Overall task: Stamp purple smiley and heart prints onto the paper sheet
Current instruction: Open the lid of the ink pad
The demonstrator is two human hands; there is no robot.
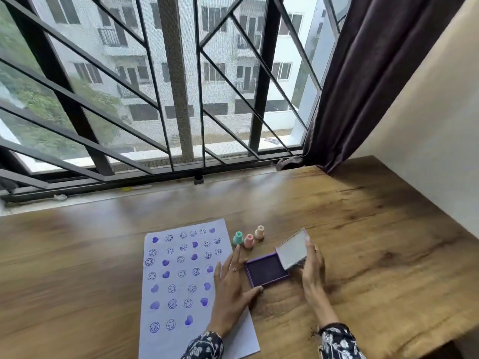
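A white paper sheet (178, 275) lies on the wooden table, covered with several purple smiley and heart prints. To its right sits a purple ink pad (267, 272), uncovered. My left hand (233, 283) rests with spread fingers on the sheet's right edge, its thumb and fingers touching the pad's left side. My right hand (312, 268) holds the pad's clear lid (293, 251) tilted up at the pad's right edge. Three small stamps stand behind the pad: a teal stamp (237, 238), a pink stamp (248, 240) and a peach stamp (259, 232).
The wooden table (363, 229) runs to a barred window (181, 86) at the back. A dark curtain (363, 86) hangs at the back right beside a cream wall (427, 125). The table's right edge falls away near the lower right corner.
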